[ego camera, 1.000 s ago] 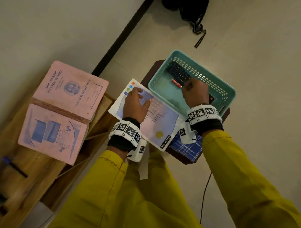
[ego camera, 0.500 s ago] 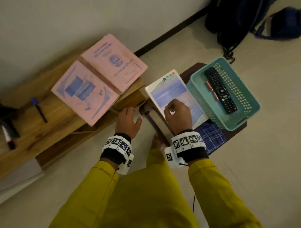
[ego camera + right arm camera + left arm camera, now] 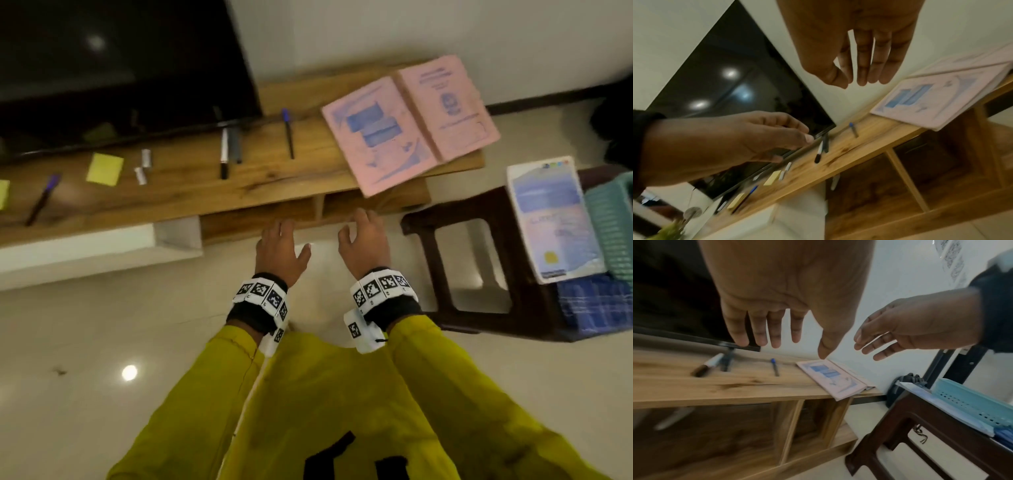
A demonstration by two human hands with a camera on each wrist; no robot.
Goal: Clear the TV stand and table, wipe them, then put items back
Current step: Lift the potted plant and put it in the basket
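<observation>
Both my hands hover empty over the floor in front of the wooden TV stand (image 3: 191, 192). My left hand (image 3: 279, 246) has straight spread fingers; my right hand (image 3: 363, 240) is relaxed, fingers loosely bent. On the stand lie an open pink record book (image 3: 411, 123) overhanging its right end, a blue-capped pen (image 3: 287, 133), a black-and-white marker (image 3: 224, 154), yellow sticky notes (image 3: 104, 169), small white tubes (image 3: 144, 166) and another pen (image 3: 42, 198). To the right a dark brown stool (image 3: 445, 219) carries a white-and-blue book (image 3: 551, 219), a teal basket (image 3: 613, 222) and a blue checked cloth (image 3: 596, 305).
A black TV (image 3: 116, 68) stands at the back of the stand. The stand has open wooden compartments (image 3: 813, 421) below and a white block (image 3: 92, 246) at its left. Dark bags (image 3: 616, 133) sit by the wall on the right. Pale tiled floor (image 3: 102, 342) lies under my hands.
My view has swung left from the stool to the TV stand. My right hand left the white-and-blue book; both hands now hang empty before the stand.
</observation>
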